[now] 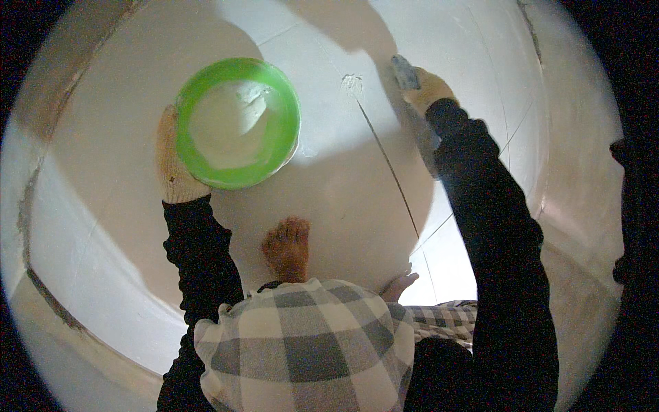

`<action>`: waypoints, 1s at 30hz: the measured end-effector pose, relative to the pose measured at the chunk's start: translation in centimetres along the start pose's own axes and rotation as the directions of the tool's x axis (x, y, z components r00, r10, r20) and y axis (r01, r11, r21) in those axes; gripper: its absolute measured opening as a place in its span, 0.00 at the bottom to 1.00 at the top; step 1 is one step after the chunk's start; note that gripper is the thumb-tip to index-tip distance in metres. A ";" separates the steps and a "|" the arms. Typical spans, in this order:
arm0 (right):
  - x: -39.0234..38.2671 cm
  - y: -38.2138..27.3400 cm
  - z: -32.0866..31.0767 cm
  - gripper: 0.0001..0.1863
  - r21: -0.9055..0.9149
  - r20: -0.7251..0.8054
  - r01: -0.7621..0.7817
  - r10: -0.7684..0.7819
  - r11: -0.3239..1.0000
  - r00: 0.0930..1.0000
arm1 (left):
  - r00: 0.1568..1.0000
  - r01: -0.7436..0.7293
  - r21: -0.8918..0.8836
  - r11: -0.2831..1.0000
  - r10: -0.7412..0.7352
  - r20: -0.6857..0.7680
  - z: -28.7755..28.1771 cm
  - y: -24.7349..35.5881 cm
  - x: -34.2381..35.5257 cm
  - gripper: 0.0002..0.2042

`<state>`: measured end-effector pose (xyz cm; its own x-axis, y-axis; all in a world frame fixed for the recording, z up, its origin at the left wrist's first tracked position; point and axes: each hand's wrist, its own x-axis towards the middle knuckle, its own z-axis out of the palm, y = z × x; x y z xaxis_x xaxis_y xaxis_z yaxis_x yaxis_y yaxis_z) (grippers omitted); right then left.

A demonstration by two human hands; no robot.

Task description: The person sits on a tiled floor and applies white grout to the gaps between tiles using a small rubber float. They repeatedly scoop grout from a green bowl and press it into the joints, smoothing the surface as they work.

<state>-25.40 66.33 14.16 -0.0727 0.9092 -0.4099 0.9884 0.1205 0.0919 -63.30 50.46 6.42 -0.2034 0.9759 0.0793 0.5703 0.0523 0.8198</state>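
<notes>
My left hand (177,161), in a cream knitted glove, is closed on the left rim of a round green basin (195,172). Wet white paste (226,130) fills the basin's bottom, with a lump of it rising near the far right wall. To the right, my gloved right hand (429,89) grips a grey-blue trowel-like tool (405,73) close to the floor. Part of that tool is hidden by my hand and sleeve. Between the basin and the tool, a dab of white paste (352,85) sits at the far end of a dark tile joint (388,161).
Pale floor tiles (343,199) spread around me, with thin joints crossing at the right. Walls (583,172) rise along both sides. My bare foot (287,247) stands just below the basin, and part of my other foot (399,284) shows farther right. Shadows darken much of the floor.
</notes>
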 end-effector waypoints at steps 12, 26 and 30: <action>-2.1 -5.3 -0.4 0.25 -0.232 -0.043 0.477 -0.499 0.848 0.866 | 0.995 -0.026 0.023 0.999 0.028 -0.095 0.6 1.1 0.3 0.12; -6.4 -0.1 0.1 0.20 -0.211 0.362 0.609 -0.517 0.765 0.775 | 0.906 0.250 -0.904 0.347 -0.412 0.092 0.6 0.4 0.5 0.17; -6.8 -0.9 -0.3 0.18 0.167 -0.008 0.289 -0.292 0.942 0.956 | 0.995 -0.052 0.064 0.997 0.058 -0.086 0.4 1.0 0.2 0.18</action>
<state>-25.83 60.15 17.10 -0.3595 0.8373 -0.4120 0.9328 0.3102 -0.1837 -62.46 50.78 7.00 -0.2380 0.9554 0.1748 0.6299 0.0148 0.7765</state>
